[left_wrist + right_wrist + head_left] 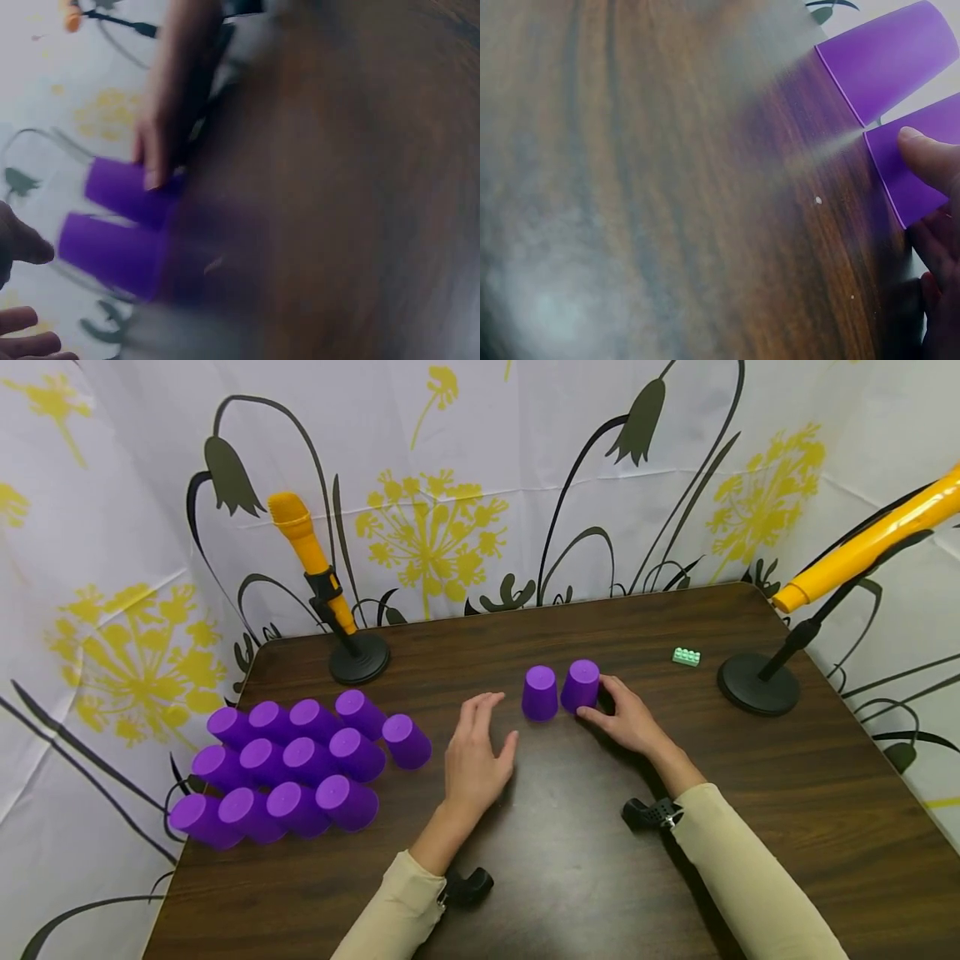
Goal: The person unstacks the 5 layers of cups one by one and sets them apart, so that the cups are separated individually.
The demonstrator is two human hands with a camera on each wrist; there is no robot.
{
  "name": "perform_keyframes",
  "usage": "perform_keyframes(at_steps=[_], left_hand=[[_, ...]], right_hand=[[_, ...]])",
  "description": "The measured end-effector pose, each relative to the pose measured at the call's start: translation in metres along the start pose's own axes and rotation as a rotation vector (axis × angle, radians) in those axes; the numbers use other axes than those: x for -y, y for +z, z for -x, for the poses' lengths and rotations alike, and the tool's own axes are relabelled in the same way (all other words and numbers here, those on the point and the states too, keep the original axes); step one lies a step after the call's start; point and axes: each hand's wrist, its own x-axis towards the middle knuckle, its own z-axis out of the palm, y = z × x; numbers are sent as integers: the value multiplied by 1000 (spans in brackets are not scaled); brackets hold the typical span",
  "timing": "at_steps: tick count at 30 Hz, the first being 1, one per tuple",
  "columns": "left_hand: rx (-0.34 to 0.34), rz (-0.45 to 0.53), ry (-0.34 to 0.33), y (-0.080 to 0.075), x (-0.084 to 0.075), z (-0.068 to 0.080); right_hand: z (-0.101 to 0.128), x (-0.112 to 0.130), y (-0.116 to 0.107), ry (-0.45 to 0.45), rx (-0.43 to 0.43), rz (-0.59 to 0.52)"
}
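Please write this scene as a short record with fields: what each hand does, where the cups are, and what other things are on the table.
right hand: right hand grips the right upside-down purple cup
left hand: left hand open above the table, holds nothing
cup pair: left upside-down purple cup stands right beside the gripped one
cup group: purple cups upside down in rows at the table's left
other things: green brick at the back right; two yellow microphones on stands

A dark wood-grain worktop (825, 793) is enclosed by white curtains (525, 468) printed with yellow dandelions and black flower stems. Even, soft light is cast throughout.
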Motion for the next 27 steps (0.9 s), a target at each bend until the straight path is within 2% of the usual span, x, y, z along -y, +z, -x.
perform_keyframes(at_steps=[3, 5, 10, 16, 22, 27], left_hand=[[82, 22, -31, 21, -5, -2], [110, 29, -47, 31, -8, -6], [126, 41, -61, 47, -11, -21], [111, 106, -38, 65, -5, -34], [65, 157, -12, 68, 4, -37], [58, 162, 15, 52, 8, -29]], right_hand=[[0, -2, 0, -7, -12, 5], [0, -3, 1, -14, -23, 7], [0, -4, 3, -6, -15, -2], [0, -4, 2, 9, -4, -5], [-1, -4, 1, 19, 0, -9], [-1, -3, 0, 28, 1, -14]])
